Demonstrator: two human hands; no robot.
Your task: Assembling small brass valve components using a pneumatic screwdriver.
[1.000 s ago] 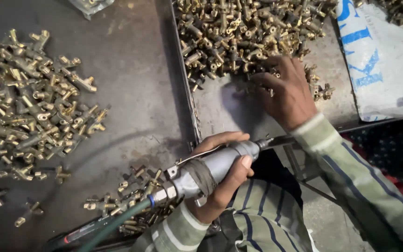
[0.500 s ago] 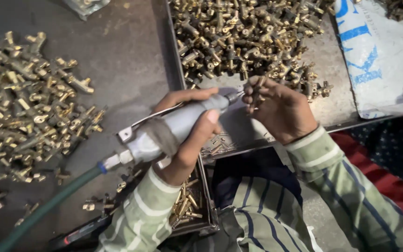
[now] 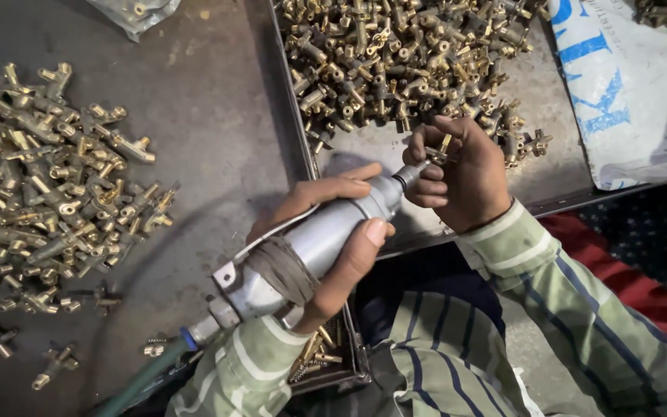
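While left hand (image 3: 333, 232) grips grinder (image 3: 310, 243), tray edge (image 3: 303, 147) borders.

The person wears a long-sleeved shirt of pale green cloth crossed by stripes. On the right sleeve (image 3: 580, 309) the stripes run lengthwise down the arm: thin dark blue lines paired with broader whitish bands. Its cuff (image 3: 496, 232) is a separate band sewn across the arm, so its stripes lie crosswise to those above it. The left sleeve (image 3: 241, 378) shows the same pale green ground and white stripes, with a buttoned cuff edge. The shirt front (image 3: 441, 371), between the two sleeves, carries the same dark blue lines on a lighter ground. Both hands are bare, with no gloves, rings or watch showing.
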